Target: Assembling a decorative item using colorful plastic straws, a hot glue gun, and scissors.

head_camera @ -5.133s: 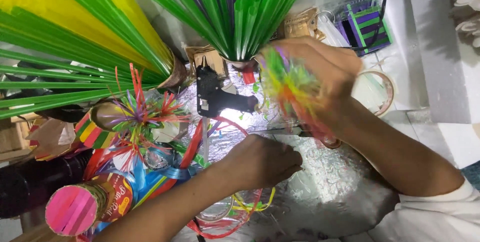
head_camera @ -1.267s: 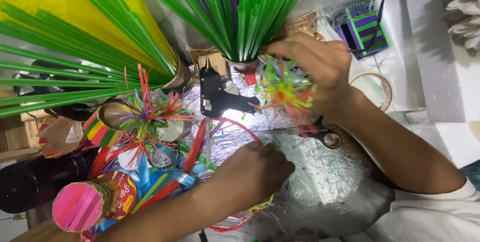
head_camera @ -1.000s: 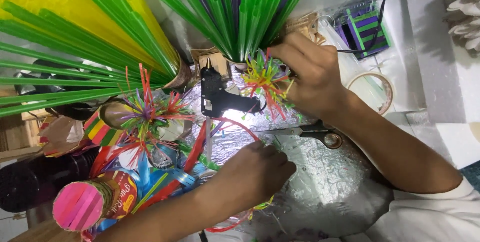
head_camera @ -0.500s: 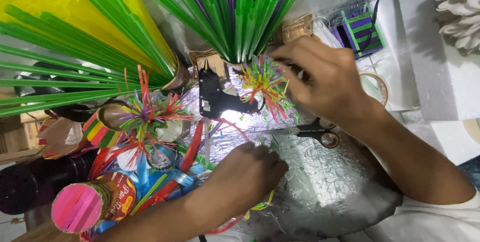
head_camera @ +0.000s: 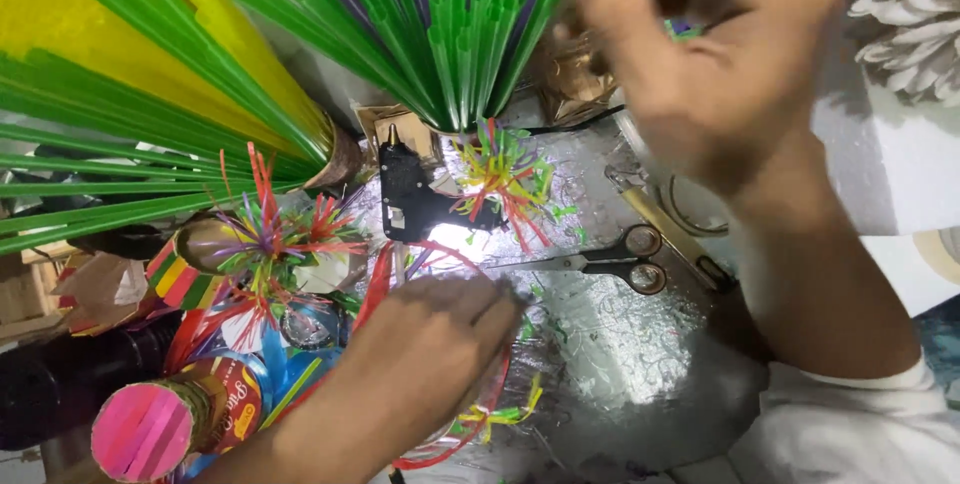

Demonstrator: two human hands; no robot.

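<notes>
My right hand is lifted close to the camera, blurred, its fingers spread and nothing visible in them. Below it a small burst of multicoloured straw strips stands by itself at the foot of a green and purple straw fan, next to a black glue gun. My left hand rests knuckles-up on the crinkled silver foil, fingers curled down beside a red ribbon loop. What lies under its fingers is hidden.
Black-handled scissors lie on the foil right of the glue gun. A green and yellow fan fills the upper left. A second straw burst, a pink-ended roll and a white paper flower crowd the edges.
My right hand set the multicoloured straw burst down by the glue gun, let it go and rose toward the camera. My left hand has stayed in place on the foil.
</notes>
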